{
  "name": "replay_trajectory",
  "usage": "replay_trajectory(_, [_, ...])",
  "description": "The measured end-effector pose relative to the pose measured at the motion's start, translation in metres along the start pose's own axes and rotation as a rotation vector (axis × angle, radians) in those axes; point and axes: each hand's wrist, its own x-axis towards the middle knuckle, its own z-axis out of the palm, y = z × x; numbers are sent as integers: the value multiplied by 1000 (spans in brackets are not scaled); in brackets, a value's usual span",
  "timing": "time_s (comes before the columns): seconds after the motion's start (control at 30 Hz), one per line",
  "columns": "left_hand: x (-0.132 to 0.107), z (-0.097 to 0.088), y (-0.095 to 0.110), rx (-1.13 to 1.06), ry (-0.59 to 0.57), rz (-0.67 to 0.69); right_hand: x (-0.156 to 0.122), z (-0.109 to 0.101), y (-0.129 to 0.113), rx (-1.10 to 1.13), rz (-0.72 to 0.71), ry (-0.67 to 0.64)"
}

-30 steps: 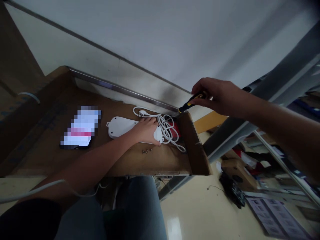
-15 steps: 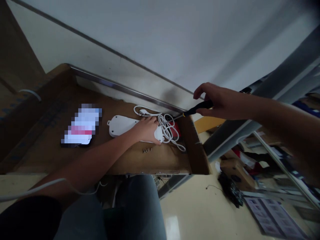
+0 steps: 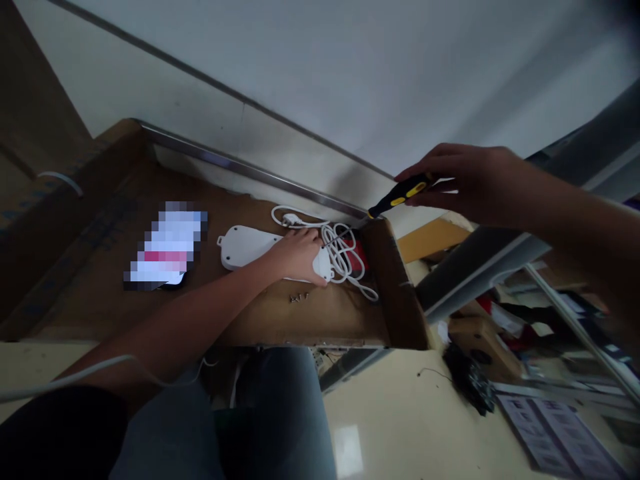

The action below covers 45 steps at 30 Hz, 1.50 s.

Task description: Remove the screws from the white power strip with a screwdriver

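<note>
My left hand (image 3: 300,255) is wrapped over the right part of a white power strip (image 3: 250,245), pressing it to the cardboard. Screw holes show on the strip's upward face. My right hand (image 3: 460,177) grips the black and yellow handle of a screwdriver (image 3: 400,195) between thumb and fingers. Its thin shaft slants down left to the strip's right end, beside my left hand; whether the tip sits in a screw hole I cannot tell. A coiled white cord (image 3: 345,250) lies right of the strip. Several small screws (image 3: 299,297) rest on the cardboard in front of it.
A shallow cardboard tray (image 3: 407,300) holds these things, its raised right wall close to the screwdriver. A phone (image 3: 167,247) with a lit screen lies at the left. Something red (image 3: 357,257) sits under the cord. A wall rises behind the tray.
My right hand has turned on the screwdriver, and more of the handle's yellow shows. The whole view has shifted slightly. My left hand stays on the power strip.
</note>
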Motion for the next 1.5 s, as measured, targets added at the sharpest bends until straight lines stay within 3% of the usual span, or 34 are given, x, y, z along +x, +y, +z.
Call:
replay_trajectory(0.27, [0, 1, -1, 27, 16, 14, 10, -3, -3, 40, 260, -77])
replay_trajectory(0.6, [0, 3, -2, 32, 22, 17, 25, 5, -20, -337, 442, -120])
replay_trajectory(0.73, [1, 3, -2, 23, 17, 20, 28, 13, -21, -467, 332, -183])
replay_trajectory(0.87, [1, 3, -2, 20, 25, 23, 20, 21, -17, -384, 319, -50])
replay_trajectory(1.03, [0, 3, -1, 18, 41, 24, 4, 18, -6, -267, -3, -99])
replay_trajectory(1.1, [0, 4, -2, 16, 38, 25, 2, 15, -1, -210, -65, -120])
replay_trajectory(1.2, [2, 5, -3, 20, 42, 26, 4, 12, 3, -137, -90, -148])
replay_trajectory(1.5, [1, 4, -2, 14, 50, 26, 13, 7, 3, -212, -58, -102])
